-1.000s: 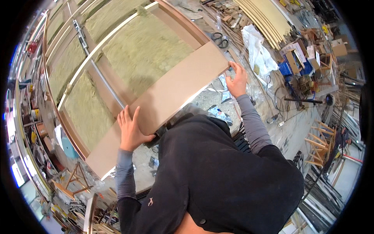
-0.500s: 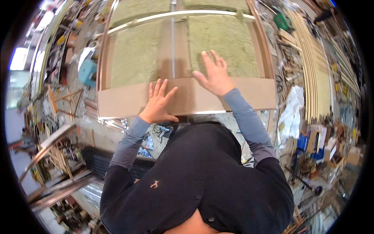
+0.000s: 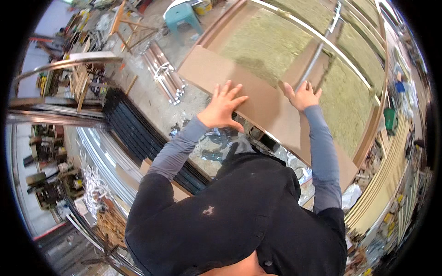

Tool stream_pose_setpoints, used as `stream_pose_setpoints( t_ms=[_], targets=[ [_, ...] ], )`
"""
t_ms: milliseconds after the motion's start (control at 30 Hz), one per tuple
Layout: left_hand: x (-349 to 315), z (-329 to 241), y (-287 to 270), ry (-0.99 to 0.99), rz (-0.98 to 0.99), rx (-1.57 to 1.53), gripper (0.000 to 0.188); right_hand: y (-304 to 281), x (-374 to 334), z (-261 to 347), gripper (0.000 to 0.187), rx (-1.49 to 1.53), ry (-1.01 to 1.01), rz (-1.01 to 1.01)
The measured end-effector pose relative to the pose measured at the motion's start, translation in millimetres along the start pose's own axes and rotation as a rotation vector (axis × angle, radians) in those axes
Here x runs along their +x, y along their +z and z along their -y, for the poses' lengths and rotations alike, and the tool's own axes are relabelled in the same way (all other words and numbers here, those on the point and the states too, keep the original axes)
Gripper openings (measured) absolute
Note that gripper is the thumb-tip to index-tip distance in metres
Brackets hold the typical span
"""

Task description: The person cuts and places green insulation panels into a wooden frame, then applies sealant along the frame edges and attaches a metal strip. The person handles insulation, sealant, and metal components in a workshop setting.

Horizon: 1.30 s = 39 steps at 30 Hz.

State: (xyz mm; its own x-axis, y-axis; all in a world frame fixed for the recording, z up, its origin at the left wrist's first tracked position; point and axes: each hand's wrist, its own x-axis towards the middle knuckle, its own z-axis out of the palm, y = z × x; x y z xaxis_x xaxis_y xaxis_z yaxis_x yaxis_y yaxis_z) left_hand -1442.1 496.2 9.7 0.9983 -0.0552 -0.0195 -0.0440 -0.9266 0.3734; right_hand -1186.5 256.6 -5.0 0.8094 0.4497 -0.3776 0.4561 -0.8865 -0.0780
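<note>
A large framed panel, partly filled with yellow-green insulation slabs (image 3: 262,43), lies in front of me. Along its near end runs a flat brown board (image 3: 267,106). My left hand (image 3: 223,106) rests on this board at its near edge, fingers spread, thumb pointing back toward me. Over the board's far edge is my right hand (image 3: 304,95), fingers apart, beside the end of a grey metal rod (image 3: 312,62). The rod runs lengthwise down the gap between the slabs. Neither hand grips anything. A pale crossbar (image 3: 317,34) spans the frame farther away.
Left of the panel, a tied bundle of brown metal tubes (image 3: 162,73) lies on the floor, with a teal stool (image 3: 181,19) beyond. A stack of black slatted profiles (image 3: 142,133) sits at my left. Long cream boards (image 3: 382,184) lie at the right, amid scattered clutter.
The view has swung to the left, so the panel now lies slantwise toward the upper right. My right hand has shifted from the right slab to beside the rod. My left hand stays at the board's edge.
</note>
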Motion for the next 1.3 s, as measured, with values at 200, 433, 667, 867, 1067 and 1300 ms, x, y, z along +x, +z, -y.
stream_pose_setpoints(
  t_ms=[200, 433, 667, 867, 1067, 1300],
  targets=[
    [33, 12, -1, 0.123, 0.032, 0.146, 0.132, 25, -88, 25, 0.093, -0.008, -0.216, -0.206],
    [95, 34, -15, 0.428, 0.129, 0.078, 0.134, 52, -98, 31, 0.074, 0.184, -0.18, -0.564],
    [87, 26, -2, 0.491, 0.162, 0.084, 0.139, 83, -120, 20, 0.088, 0.263, -0.151, -0.729],
    [95, -17, -36, 0.303, 0.457, 0.439, 0.126, 29, -278, -27, 0.072, 0.53, 0.081, -0.257],
    [139, -164, 5, 0.526, 0.401, 0.166, 0.108, 145, -392, -182, 0.035, 0.68, 0.923, -0.833],
    [117, -342, 107, 0.432, 0.422, 0.436, 0.114, 346, -324, -337, 0.057, 0.649, 1.019, -0.172]
  ],
)
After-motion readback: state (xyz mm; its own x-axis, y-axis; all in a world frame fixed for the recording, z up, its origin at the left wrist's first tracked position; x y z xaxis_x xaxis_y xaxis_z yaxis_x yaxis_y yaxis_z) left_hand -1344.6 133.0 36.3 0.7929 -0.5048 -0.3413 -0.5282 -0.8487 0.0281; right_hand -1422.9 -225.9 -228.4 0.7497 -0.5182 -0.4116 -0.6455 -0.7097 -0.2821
